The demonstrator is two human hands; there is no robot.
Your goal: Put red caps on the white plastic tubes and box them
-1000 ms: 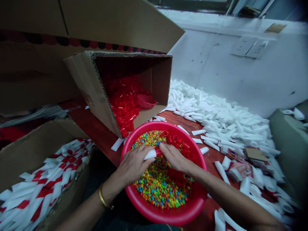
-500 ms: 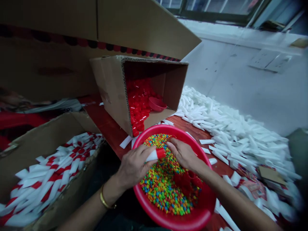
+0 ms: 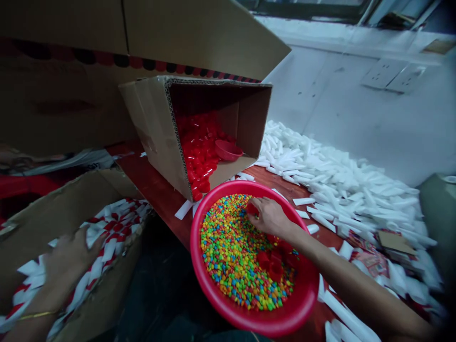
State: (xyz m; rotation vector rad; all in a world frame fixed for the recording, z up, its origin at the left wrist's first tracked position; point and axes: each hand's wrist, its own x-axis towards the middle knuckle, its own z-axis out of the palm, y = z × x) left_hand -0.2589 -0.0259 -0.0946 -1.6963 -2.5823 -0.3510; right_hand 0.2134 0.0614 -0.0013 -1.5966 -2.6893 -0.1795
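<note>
My right hand (image 3: 269, 216) reaches into the pink-red basin (image 3: 201, 285), its fingers closed around a red plastic cap (image 3: 252, 210) just over the small multicoloured candies (image 3: 228, 256). More red caps (image 3: 274, 263) lie on the candies below that wrist. Off to the left, my left hand (image 3: 69, 259) is over white tubes with red caps (image 3: 114, 225) in an open cardboard box (image 3: 103, 187). Motion smears its fingers, so whether it holds a tube cannot be told.
Behind the basin a cardboard carton (image 3: 153, 128) lies on its side, with red caps (image 3: 197, 156) and a small red bowl (image 3: 228, 150) inside. Loose white tubes (image 3: 331, 185) are heaped along the wall at the right of the red-brown table (image 3: 160, 206).
My left hand has moved from above the basin, where it held a red-capped white tube, left and down to the box. My right hand stays in the basin and now holds a red cap.
</note>
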